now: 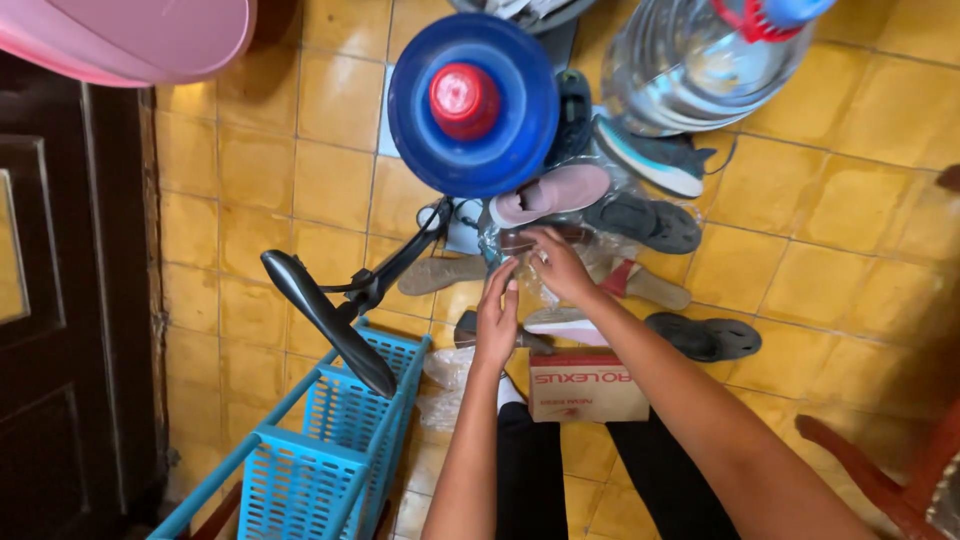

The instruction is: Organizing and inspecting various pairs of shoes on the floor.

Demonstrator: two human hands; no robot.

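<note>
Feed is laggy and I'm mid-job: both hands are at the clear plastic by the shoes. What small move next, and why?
Probably pull the clear plastic wrap apart a little more. The right hand pinches its top while the left hand braces beside it, and a shoe lies just below; what the wrap holds is unclear.

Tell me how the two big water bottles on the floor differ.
The blue bottle is opaque blue with a red cap, seen almost straight from above. The clear bottle is see-through with a blue cap and red collar, cut off by the picture's top edge. Both stand on the yellow tiled floor beside the shoes.
</note>
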